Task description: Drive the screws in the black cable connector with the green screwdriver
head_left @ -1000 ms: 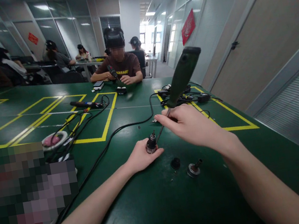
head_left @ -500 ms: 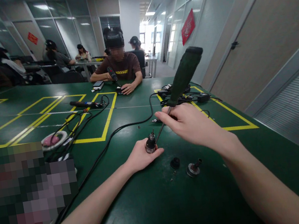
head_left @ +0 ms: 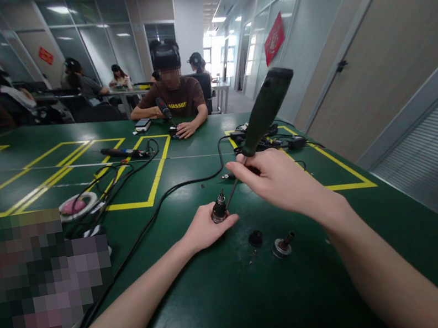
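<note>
Across the table (head_left: 155,286), the seated person (head_left: 180,97)'s brown shirt carries yellow letters, roughly "wassup", partly unclear. Near centre, your left hand (head_left: 207,227) curls its fingers around the black-and-metal part (head_left: 218,207); your right hand (head_left: 284,178) closes on the shaft of the green-handled screwdriver (head_left: 267,111), which slants down-left to the part. Nearer and right lie a black cap (head_left: 255,238) and a metal-rimmed piece (head_left: 282,247). Both forearms reach in from the near corners.
</note>
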{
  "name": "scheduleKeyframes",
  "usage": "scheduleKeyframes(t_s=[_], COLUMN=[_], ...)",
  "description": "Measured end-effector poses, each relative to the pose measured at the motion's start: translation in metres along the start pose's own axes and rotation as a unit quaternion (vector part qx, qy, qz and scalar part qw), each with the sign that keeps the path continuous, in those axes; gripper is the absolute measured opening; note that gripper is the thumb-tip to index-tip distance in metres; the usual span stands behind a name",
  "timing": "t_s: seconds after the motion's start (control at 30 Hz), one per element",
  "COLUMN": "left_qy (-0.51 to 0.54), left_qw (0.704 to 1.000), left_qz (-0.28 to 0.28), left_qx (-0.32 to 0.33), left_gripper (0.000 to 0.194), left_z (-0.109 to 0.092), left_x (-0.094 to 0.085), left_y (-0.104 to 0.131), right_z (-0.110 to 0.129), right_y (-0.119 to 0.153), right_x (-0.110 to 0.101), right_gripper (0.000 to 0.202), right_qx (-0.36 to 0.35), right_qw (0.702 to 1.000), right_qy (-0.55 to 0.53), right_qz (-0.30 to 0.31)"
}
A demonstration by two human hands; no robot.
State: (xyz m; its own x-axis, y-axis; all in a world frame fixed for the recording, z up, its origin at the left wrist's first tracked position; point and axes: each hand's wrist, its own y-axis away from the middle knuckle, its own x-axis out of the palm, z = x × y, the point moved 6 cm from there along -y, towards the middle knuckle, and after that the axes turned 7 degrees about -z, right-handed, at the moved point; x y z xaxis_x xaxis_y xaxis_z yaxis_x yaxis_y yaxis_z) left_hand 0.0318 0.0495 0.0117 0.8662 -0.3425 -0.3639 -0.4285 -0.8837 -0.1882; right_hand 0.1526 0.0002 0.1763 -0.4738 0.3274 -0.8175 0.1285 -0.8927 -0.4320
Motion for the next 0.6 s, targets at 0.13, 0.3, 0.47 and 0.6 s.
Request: scheduleKeyframes(t_s=[0.13, 0.3, 0.47, 0.6], left_qy=[0.006, 0.004, 0.001, 0.0], left_qw=[1.0, 1.0, 1.0, 1.0], left_qz=[-0.004, -0.009, -0.008, -0.014], left_qx=[0.004, 0.008, 0.009, 0.012], left_gripper=[0.033, 0.032, 0.03, 0.03], left_z=[0.0004, 0.0019, 0.0019, 0.0005], left_x=[-0.0001, -0.0002, -0.0006, -0.0016], left_y=[0.0003, 0.0007, 0.0007, 0.0008], right_z=[0.0013, 0.0013, 0.0014, 0.0017], right_y=[0.0013, 0.0005, 0.0001, 0.0018], right_x=[-0.001, -0.0011, -0.0011, -0.0004], right_gripper=[0.039, 0.034, 0.045, 0.044], right_qx=[-0.006, -0.006, -0.016, -0.013], right_qw=[1.0, 1.0, 1.0, 0.998], right_qy=[-0.03, -0.018, -0.017, -0.055], right_qz=[0.003, -0.001, -0.005, 0.009])
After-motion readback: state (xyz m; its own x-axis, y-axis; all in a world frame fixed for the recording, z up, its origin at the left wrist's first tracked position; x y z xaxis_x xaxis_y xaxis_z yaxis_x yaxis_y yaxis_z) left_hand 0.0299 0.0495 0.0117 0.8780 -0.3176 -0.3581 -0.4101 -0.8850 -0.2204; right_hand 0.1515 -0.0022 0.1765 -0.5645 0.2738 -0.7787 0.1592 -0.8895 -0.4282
